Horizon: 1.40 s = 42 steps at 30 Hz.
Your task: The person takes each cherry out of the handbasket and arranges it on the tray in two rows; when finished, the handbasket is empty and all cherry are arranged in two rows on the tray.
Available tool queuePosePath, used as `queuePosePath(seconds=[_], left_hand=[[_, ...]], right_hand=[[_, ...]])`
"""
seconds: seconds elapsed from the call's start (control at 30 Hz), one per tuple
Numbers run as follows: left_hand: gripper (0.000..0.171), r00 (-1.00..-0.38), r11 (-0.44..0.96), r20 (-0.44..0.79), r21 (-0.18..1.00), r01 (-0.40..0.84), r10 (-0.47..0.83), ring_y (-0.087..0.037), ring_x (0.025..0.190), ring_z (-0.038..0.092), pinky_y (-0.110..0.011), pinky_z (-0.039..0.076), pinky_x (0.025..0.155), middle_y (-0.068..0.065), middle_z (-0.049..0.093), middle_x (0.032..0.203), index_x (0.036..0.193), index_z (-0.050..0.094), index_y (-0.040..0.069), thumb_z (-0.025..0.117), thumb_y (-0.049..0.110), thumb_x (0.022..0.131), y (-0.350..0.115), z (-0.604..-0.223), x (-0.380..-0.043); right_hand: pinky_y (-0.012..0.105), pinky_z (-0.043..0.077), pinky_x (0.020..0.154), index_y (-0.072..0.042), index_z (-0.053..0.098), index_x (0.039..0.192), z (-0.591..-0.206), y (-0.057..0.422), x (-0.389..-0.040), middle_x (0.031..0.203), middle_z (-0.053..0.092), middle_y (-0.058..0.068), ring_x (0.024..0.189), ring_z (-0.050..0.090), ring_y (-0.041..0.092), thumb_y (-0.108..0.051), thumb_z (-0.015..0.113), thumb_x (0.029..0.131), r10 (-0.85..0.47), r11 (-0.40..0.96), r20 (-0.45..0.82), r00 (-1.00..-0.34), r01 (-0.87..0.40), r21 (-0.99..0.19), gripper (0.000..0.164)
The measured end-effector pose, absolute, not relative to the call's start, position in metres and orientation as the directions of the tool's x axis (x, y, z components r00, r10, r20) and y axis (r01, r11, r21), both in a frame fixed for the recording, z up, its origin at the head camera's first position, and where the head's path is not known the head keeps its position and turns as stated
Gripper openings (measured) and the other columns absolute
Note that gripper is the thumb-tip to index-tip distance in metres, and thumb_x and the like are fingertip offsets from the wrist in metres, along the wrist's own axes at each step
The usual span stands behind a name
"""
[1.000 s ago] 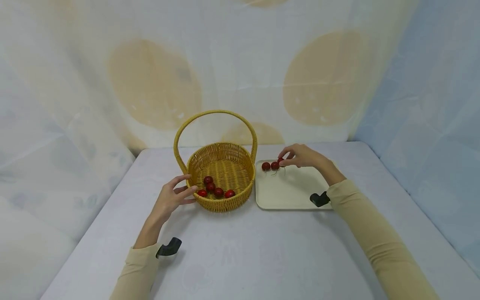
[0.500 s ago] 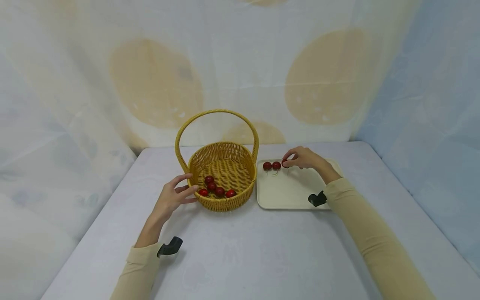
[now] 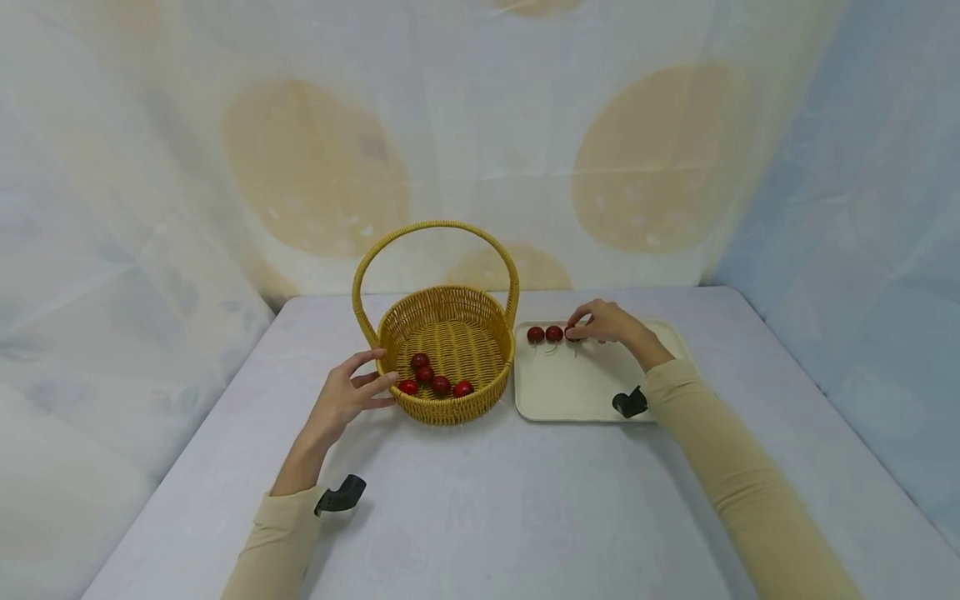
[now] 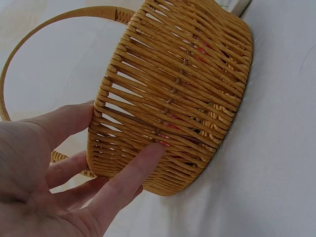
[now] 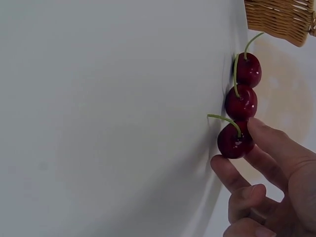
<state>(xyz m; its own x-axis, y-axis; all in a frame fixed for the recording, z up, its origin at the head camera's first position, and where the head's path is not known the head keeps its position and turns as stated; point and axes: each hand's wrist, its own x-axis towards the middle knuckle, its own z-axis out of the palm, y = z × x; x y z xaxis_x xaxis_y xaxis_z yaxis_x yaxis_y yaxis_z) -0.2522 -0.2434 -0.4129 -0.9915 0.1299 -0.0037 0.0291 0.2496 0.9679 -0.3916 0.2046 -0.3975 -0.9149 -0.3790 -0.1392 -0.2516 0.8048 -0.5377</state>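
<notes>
My right hand (image 3: 609, 322) is at the far side of a cream tray (image 3: 585, 392). Its thumb and a finger pinch a dark red cherry (image 5: 235, 140) with a green stem. This cherry closes a row with two others, the middle cherry (image 5: 241, 102) and the end cherry (image 5: 248, 70); they touch or nearly touch. A yellow wicker basket (image 3: 450, 410) with a tall arched handle stands left of the tray, several red cherries (image 3: 441, 386) lying near its front. My left hand (image 3: 341, 402) touches the basket's left rim and outer wall, fingers spread and fairly straight.
Basket and tray stand side by side on a white table (image 3: 480, 508). Patterned curtains (image 3: 480, 125) hang behind and at both sides. A black camera mount (image 3: 341, 495) sits on the left wrist, another black mount (image 3: 630, 403) on the right.
My right hand has lowered slightly and shifted a little right, bringing its cherry down into line beside the middle one. The left hand has stayed at the basket.
</notes>
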Motion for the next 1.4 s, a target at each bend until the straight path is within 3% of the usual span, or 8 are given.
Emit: queuePosePath(seconds=[0.33, 0.73, 0.93, 1.2, 1.4], left_hand=[[0.069, -0.992, 0.255, 0.000, 0.966, 0.033, 0.126, -0.043, 0.131, 0.051, -0.052, 0.057, 0.089, -0.022, 0.035, 0.154, 0.149, 0.036, 0.005, 0.070, 0.024, 0.092, -0.243, -0.413, -0.252], [0.070, -0.992, 0.253, 0.003, 0.967, 0.036, 0.129, -0.043, 0.131, 0.051, -0.054, 0.056, 0.091, -0.020, 0.034, 0.155, 0.148, 0.037, 0.006, 0.071, 0.028, 0.091, -0.243, -0.415, -0.252], [0.071, -0.992, 0.268, 0.006, 0.963, 0.039, 0.124, -0.042, 0.130, 0.052, -0.049, 0.058, 0.089, -0.018, 0.032, 0.156, 0.148, 0.037, 0.007, 0.071, 0.030, 0.090, -0.244, -0.416, -0.252], [0.073, -0.992, 0.274, -0.002, 0.961, 0.032, 0.123, -0.042, 0.131, 0.051, -0.045, 0.060, 0.086, -0.018, 0.032, 0.156, 0.148, 0.037, 0.006, 0.072, 0.031, 0.090, -0.243, -0.414, -0.251], [0.073, -0.993, 0.272, -0.008, 0.962, 0.025, 0.118, -0.042, 0.130, 0.052, -0.045, 0.060, 0.086, -0.019, 0.034, 0.156, 0.148, 0.037, 0.007, 0.072, 0.031, 0.090, -0.243, -0.414, -0.251]], right_hand=[[0.024, 0.041, 0.049, -0.006, 0.068, 0.119, -0.402, 0.206, -0.396, 0.083, 0.070, 0.010, 0.056, 0.051, 0.017, -0.032, 0.066, 0.094, -0.366, 0.803, -0.139, -0.920, -0.236, -0.547, 0.036], [0.026, 0.043, 0.051, -0.003, 0.065, 0.122, -0.390, 0.209, -0.385, 0.098, 0.073, 0.020, 0.058, 0.055, 0.020, -0.032, 0.062, 0.097, -0.362, 0.817, -0.114, -0.925, -0.256, -0.517, 0.039], [0.033, 0.051, 0.057, -0.003, 0.065, 0.122, -0.379, 0.212, -0.383, 0.105, 0.071, 0.024, 0.059, 0.053, 0.017, -0.030, 0.061, 0.098, -0.373, 0.810, -0.106, -0.922, -0.268, -0.521, 0.036], [0.025, 0.045, 0.055, -0.006, 0.065, 0.123, -0.357, 0.207, -0.374, 0.109, 0.070, 0.023, 0.061, 0.051, 0.016, -0.032, 0.061, 0.097, -0.387, 0.812, -0.103, -0.916, -0.286, -0.509, 0.037], [0.029, 0.054, 0.063, -0.007, 0.067, 0.120, -0.339, 0.195, -0.364, 0.112, 0.071, 0.022, 0.073, 0.064, 0.020, -0.032, 0.062, 0.097, -0.420, 0.811, -0.060, -0.905, -0.345, -0.473, 0.035]])
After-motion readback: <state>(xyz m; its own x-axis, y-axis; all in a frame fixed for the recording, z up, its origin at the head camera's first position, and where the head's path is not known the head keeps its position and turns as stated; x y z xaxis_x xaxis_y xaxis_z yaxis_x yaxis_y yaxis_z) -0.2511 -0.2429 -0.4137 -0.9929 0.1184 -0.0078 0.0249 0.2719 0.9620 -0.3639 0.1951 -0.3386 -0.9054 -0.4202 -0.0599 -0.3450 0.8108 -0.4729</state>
